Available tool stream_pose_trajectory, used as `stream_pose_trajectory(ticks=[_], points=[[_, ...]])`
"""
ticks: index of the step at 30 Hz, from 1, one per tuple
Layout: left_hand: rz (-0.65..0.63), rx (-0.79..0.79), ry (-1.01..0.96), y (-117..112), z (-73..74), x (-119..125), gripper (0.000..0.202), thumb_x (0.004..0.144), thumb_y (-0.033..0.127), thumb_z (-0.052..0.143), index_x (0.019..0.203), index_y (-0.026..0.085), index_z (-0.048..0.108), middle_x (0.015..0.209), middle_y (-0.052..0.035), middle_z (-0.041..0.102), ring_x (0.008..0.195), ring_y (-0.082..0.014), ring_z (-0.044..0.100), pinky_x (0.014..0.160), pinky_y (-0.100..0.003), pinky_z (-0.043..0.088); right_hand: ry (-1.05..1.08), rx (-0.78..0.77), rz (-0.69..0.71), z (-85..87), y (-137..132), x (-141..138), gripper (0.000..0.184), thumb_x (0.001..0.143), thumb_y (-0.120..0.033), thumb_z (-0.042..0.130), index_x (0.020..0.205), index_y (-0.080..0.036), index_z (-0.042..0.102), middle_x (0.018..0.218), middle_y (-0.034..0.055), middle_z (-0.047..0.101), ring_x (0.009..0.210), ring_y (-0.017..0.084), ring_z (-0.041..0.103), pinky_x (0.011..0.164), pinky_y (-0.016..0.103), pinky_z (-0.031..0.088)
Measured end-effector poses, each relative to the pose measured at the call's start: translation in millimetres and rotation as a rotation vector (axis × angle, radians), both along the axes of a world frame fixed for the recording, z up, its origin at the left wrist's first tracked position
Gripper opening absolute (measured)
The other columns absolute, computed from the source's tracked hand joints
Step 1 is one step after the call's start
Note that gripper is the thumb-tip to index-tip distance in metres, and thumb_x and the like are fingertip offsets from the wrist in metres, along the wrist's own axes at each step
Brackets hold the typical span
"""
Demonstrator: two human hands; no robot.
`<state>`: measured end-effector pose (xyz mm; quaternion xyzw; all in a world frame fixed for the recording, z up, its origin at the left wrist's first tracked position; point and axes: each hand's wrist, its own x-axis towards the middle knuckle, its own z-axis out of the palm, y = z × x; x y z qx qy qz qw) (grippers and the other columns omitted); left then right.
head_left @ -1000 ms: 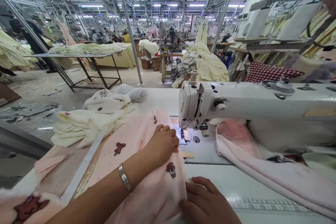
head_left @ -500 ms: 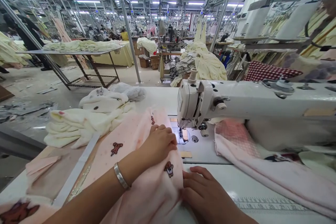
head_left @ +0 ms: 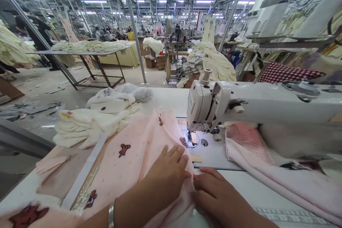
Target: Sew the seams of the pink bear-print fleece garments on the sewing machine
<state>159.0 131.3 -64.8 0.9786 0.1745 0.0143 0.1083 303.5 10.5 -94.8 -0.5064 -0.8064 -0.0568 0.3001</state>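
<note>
A pale pink fabric piece (head_left: 133, 149) printed with small bears lies on the white table, its far edge near the needle of the white sewing machine (head_left: 240, 105). My left hand (head_left: 167, 172) rests on the fabric's right edge with fingers stretched forward and pressed on the cloth. Beside it my right hand (head_left: 213, 194) pinches the same edge, fingers curled together. Both hands sit a little in front of the needle plate (head_left: 196, 139).
A heap of cream garments (head_left: 93, 121) lies at the table's left. More pink fabric (head_left: 280, 174) drapes under the machine arm on the right. A white strip (head_left: 85, 171) runs along the left. Behind are metal racks, tables of cream cloth and distant workers.
My left hand has pulled back from beside the needle toward me along the fabric edge. My right hand has closed in against it. The fabric has bunched up slightly.
</note>
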Motion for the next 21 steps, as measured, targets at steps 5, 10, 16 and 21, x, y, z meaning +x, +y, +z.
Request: stream_pose_trajectory(ticks=[5, 10, 16, 21], points=[[-0.072, -0.112, -0.142, 28, -5.0, -2, 0.033, 0.094, 0.035, 0.041, 0.125, 0.024, 0.044, 0.138, -0.0064, 0.042, 0.130, -0.0245, 0.032, 0.109, -0.054, 0.018, -0.034, -0.153, -0.002, 20.6, 9, 10, 0.029, 0.076, -0.001, 0.034, 0.078, -0.023, 0.052, 0.079, 0.0002, 0.062, 0.077, 0.012, 0.059, 0.100, 0.035, 0.035], [-0.095, -0.129, -0.165, 48, -3.6, 14, 0.033, 0.093, 0.036, 0.042, 0.123, 0.024, 0.046, 0.134, -0.0080, 0.044, 0.125, -0.0241, 0.038, 0.108, -0.052, 0.019, -0.024, -0.155, 0.009, 21.4, 22, 22, 0.028, 0.073, 0.000, 0.034, 0.079, -0.022, 0.053, 0.076, 0.0009, 0.061, 0.082, 0.014, 0.060, 0.102, 0.040, 0.034], [-0.110, -0.130, -0.172, 51, -3.8, 19, 0.034, 0.092, 0.035, 0.044, 0.123, 0.023, 0.047, 0.132, -0.0091, 0.045, 0.122, -0.0249, 0.040, 0.107, -0.052, 0.021, -0.059, -0.041, -0.023, 16.2, 24, 25, 0.023, 0.080, -0.002, 0.040, 0.081, -0.019, 0.056, 0.090, 0.0059, 0.065, 0.094, 0.017, 0.058, 0.098, 0.037, 0.039], [-0.128, -0.138, -0.197, 57, -7.2, 18, 0.030, 0.092, 0.030, 0.045, 0.121, 0.024, 0.050, 0.133, -0.0082, 0.044, 0.123, -0.0250, 0.039, 0.106, -0.051, 0.022, -0.014, -0.031, 0.011, 17.4, 20, 27, 0.019, 0.079, -0.003, 0.044, 0.079, -0.019, 0.055, 0.089, 0.0003, 0.068, 0.088, 0.016, 0.056, 0.088, 0.032, 0.042]])
